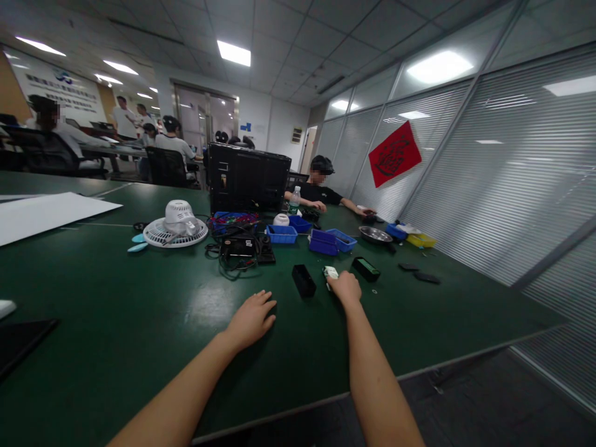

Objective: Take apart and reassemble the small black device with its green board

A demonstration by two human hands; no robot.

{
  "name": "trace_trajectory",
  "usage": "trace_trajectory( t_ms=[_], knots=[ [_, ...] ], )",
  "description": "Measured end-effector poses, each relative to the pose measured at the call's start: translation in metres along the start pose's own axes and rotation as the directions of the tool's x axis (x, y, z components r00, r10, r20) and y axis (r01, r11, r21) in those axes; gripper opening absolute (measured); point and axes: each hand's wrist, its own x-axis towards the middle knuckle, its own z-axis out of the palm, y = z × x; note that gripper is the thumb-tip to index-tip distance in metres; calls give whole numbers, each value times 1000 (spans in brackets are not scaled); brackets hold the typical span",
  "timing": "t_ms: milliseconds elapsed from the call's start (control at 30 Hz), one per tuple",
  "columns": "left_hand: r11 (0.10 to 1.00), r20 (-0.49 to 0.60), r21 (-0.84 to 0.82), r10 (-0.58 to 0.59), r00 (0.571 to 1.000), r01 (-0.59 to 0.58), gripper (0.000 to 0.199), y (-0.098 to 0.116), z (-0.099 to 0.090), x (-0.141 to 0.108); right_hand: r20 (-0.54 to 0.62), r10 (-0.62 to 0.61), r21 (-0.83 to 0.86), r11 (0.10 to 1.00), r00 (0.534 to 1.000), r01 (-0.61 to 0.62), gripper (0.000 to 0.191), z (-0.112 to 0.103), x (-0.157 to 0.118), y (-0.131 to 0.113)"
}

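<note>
My left hand (pixel 252 318) rests palm down on the green table (pixel 298 347), its fingers apart and nothing in it. Farther right, my right hand (pixel 346 288) is closed on a small white and dark part (pixel 330 272), whose lower portion the fingers cover. Between the hands, nearer the right one, stands an open black box (pixel 303 280). Just beyond my right hand on the right lies another black box (pixel 366 269) with a green board in it. A small pale ring (pixel 375 292) is on the table beside it.
Blue bins (pixel 281 234), a metal bowl (pixel 375 234), black devices with cables (pixel 238 246), a white fan part (pixel 179 217) and a large black panel (pixel 249 180) stand farther back. Flat black pieces (pixel 426 277) lie right. A person (pixel 321 186) sits across the table.
</note>
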Motion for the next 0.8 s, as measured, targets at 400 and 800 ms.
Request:
trace_trajectory(
  t_ms=[400,800],
  knots=[
    [1000,4,12,1,1000,-1,42,-1,1,1,-131,-123,652,737,984,179,39,8,-14,-28],
    [1000,-17,29,5,1000,-5,41,-1,3,1,-146,-274,145,945,951,295,33,-4,-50,-55]
  ],
)
